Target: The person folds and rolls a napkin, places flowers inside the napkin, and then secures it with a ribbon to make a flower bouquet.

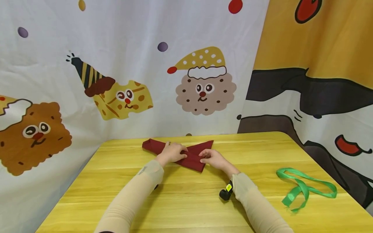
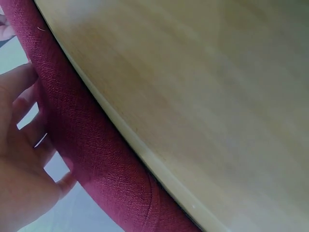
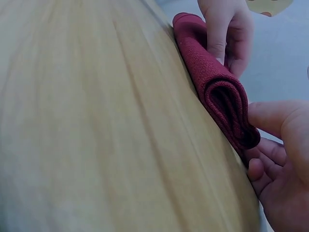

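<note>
A dark red folded cloth lies across the far half of the table, a pointed corner sticking out at its upper right. My left hand rests on the middle of it; in the left wrist view its fingertips touch the cloth's edge. At the right end, my right hand holds the cloth between thumb and fingers. Seen from the right wrist, the cloth's end shows several curled layers, with the thumb against one side and the fingers low beside it.
A loosely looped green ribbon lies on the right side of the wooden table. Behind the table's far edge hangs a white curtain printed with cartoon figures. A small black device sits at the right wrist.
</note>
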`<state>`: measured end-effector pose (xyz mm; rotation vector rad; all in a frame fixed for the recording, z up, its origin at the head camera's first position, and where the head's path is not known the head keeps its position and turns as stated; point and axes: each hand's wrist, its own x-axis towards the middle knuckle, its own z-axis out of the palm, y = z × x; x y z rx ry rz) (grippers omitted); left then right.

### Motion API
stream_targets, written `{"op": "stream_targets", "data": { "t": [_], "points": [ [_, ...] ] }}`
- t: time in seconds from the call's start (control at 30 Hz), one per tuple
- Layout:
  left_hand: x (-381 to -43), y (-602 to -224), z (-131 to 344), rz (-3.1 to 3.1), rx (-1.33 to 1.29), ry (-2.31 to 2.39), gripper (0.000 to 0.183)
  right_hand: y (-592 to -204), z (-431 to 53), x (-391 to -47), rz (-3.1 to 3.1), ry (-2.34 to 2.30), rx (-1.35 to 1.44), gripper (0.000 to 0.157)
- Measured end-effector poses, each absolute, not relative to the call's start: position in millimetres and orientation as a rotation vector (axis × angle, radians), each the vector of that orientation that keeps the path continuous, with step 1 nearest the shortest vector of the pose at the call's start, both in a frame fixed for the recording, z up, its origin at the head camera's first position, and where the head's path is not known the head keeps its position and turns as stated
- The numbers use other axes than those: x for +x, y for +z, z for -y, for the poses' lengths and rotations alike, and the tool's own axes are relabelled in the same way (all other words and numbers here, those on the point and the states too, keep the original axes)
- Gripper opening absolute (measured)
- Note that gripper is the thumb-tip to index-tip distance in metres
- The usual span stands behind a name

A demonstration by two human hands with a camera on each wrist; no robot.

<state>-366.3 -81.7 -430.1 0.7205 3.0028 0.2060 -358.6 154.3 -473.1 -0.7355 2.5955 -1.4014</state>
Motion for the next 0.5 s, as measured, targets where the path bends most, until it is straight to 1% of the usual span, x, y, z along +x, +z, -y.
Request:
{"op": "stream_targets", "data": {
  "t": [0.3, 0.5],
  "points": [
    [-361.8, -427.4, 86.6, -2.949, 0.773, 0.292, 0.047, -472.3, -152.4, -357.3, -2.593, -1.395, -0.751, 0.017],
    [-353.6, -428.4, 92.5, -2.897, 0.824, 0.279, 0.046, -472.9, -151.3, -357.1, -2.618, -1.382, -0.753, 0.014]
  ]
}}
